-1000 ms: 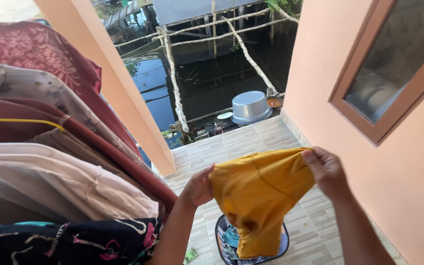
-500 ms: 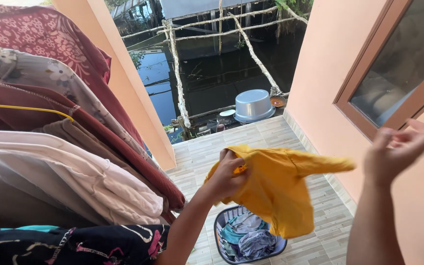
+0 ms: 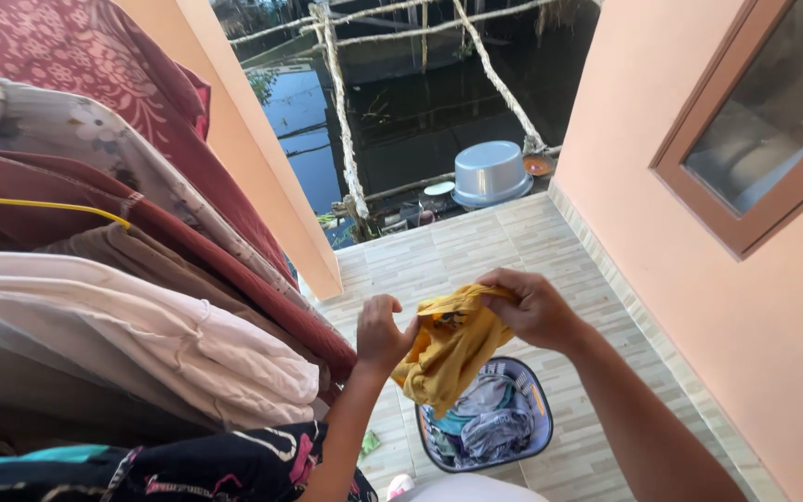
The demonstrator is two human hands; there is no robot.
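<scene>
Person holds a bunched yellow garment [image 3: 448,346] w/ both hands, directly above a laundry basket [image 3: 536,437].

Left hand [image 3: 381,333] pinches its left edge; right hand [image 3: 533,307] clamps the top, fingers closed on cloth. Basket sits on tiled floor [image 3: 476,246], clothes inside; hung laundry [image 3: 123,307] left of basket, upturned grey basin [image 3: 490,173] far beyond it.

Packages: you have none in view.
Labels: none that you can make out on the hanging clothes or elsewhere.
Signs: none.
Screens: none.
</scene>
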